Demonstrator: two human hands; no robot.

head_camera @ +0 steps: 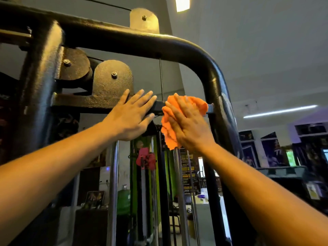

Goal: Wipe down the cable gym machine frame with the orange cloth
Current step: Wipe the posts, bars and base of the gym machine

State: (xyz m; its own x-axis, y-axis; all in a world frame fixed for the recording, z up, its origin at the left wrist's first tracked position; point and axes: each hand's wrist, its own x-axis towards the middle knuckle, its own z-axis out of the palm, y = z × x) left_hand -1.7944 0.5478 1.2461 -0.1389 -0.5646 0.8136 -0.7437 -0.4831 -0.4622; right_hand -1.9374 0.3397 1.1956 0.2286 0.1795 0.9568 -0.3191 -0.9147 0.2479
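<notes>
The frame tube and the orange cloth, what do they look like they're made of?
The frame tube looks like metal under glossy black paint: it shows hard highlights and a pebbled coat. The orange cloth looks like soft, fuzzy fabric, maybe microfibre: it bunches and folds under the right hand.

Up high on the black frame, the curved top tube sweeps across and bends down into the right-hand upright. Below it runs a square crossbar, spanning from the thick left post to that right upright. On the crossbar's left stretch sits a rounded pulley plate with a bolt through it. Just right of that plate, the left hand lies flat on the bar, fingers straight and spread. Right beside it, the right hand presses the cloth against the bar's right end, orange folds bunching over the top edge and hanging below the bar.
</notes>
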